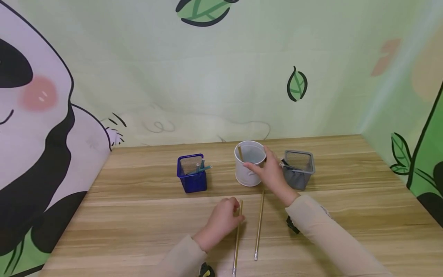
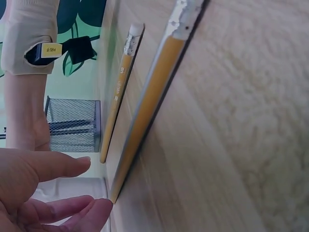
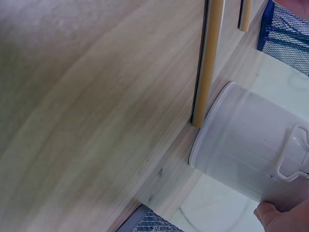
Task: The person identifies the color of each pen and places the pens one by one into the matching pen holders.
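Observation:
A white metal bucket (image 1: pixel 248 179) stands at the table's back middle, a pencil (image 1: pixel 240 153) leaning inside it. My right hand (image 1: pixel 273 175) grips it at the rim, thumb across its front and fingers on the right side. Its small handle (image 3: pixel 288 159) shows in the right wrist view. Two yellow pencils lie on the wood, eraser ends towards me. Over the left pencil (image 1: pixel 237 240) my left hand (image 1: pixel 223 221) hovers with thumb and fingers parted, fingertips right at the far end in the left wrist view. The right pencil (image 1: pixel 259 227) points at the bucket's base.
Left of the bucket stands a blue mesh pen holder (image 1: pixel 195 182) with several teal sticks. A grey mesh holder (image 1: pixel 298 179), with dark pens in it, stands on the right. A printed cloth wall (image 1: pixel 221 84) rises behind the wooden table (image 1: pixel 131 215).

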### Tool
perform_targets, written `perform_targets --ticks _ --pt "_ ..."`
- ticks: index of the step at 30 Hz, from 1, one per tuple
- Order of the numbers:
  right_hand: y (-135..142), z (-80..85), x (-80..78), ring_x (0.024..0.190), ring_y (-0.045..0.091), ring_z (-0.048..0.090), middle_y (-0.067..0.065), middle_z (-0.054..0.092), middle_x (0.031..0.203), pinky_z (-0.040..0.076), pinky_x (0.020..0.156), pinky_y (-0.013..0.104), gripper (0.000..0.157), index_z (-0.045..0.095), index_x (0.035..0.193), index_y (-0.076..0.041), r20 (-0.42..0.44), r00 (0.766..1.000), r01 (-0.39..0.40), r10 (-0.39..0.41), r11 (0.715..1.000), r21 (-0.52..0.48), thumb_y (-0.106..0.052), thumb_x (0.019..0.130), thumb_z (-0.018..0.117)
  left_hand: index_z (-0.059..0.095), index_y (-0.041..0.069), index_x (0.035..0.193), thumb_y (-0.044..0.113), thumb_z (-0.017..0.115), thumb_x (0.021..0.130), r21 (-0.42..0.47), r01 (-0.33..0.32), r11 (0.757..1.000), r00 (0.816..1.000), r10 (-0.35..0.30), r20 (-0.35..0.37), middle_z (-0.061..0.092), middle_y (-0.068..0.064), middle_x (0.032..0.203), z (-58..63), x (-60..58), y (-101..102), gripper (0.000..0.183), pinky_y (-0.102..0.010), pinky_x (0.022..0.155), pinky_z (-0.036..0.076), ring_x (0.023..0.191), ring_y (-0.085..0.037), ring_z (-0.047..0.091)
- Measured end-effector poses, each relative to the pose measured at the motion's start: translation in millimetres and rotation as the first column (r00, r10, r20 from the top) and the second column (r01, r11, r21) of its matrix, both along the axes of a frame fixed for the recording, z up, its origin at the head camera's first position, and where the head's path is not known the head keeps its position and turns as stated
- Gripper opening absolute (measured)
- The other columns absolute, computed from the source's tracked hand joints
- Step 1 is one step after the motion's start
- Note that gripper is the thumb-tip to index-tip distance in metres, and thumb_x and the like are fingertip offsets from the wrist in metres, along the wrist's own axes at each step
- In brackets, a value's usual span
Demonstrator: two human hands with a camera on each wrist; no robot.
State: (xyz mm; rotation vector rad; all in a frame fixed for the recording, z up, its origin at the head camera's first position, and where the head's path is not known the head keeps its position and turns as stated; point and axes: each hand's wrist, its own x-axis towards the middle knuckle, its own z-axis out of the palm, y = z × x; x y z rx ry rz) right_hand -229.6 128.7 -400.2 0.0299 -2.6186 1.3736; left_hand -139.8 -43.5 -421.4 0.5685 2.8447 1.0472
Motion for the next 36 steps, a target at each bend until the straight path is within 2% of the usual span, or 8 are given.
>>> perform_targets --ticks 6,15,24,30,36 --pt "0 -0.1 0.4 0.133 0.038 0.037 0.026 0.038 0.143 0.033 0.108 0.052 0.091 0.028 0.144 0.005 0.009 1.000 0.006 -0.006 1.000 -0.006 -0.034 0.079 0.077 0.055 -0.001 0.079 0.004 0.075 0.073 -0.013 -0.004 1.000 1.000 0.004 0.010 0.046 -0.003 0.070 -5.0 0.9 1 0.022 -0.026 0.060 0.041 0.067 -0.014 0.042" --pt "0 -0.7 -0.3 0.134 0.039 0.035 0.026 0.036 0.144 0.032 0.109 0.052 0.092 0.026 0.145 0.006 0.016 1.000 0.003 -0.003 1.000 0.003 -0.034 0.080 0.076 0.055 0.001 0.076 0.001 0.075 0.067 -0.031 0.006 0.999 0.999 -0.008 -0.045 0.049 -0.003 0.068 -9.6 2.6 0 0.022 -0.026 0.059 0.041 0.065 -0.014 0.045" --pt "0 0.0 0.5 0.132 0.037 0.039 0.025 0.039 0.142 0.035 0.107 0.051 0.090 0.027 0.145 0.002 0.025 1.000 -0.003 0.003 1.000 -0.008 -0.036 0.080 0.076 0.056 -0.001 0.078 0.002 0.075 0.068 0.000 -0.009 1.000 0.999 0.009 0.033 0.051 -0.003 0.067 -10.9 2.4 2 0.022 -0.024 0.058 0.040 0.064 -0.012 0.044" --pt "0 0.5 1.1 0.132 0.038 0.038 0.026 0.037 0.143 0.035 0.108 0.052 0.091 0.026 0.146 0.004 0.029 1.000 -0.005 0.005 1.000 -0.007 -0.036 0.080 0.075 0.055 0.001 0.076 -0.002 0.072 0.066 -0.002 -0.010 1.000 1.000 0.010 0.010 0.050 -0.001 0.065 -13.9 1.4 3 0.020 -0.024 0.057 0.039 0.062 -0.012 0.044" --pt "0 1.1 1.4 0.134 0.038 0.036 0.027 0.036 0.144 0.033 0.109 0.051 0.092 0.025 0.146 0.005 0.028 1.000 -0.001 0.002 1.000 -0.005 -0.036 0.081 0.075 0.055 0.000 0.079 -0.002 0.072 0.065 -0.002 -0.021 1.000 0.999 0.021 0.044 0.051 -0.003 0.067 -14.0 0.5 3 0.022 -0.025 0.058 0.040 0.063 -0.014 0.045"
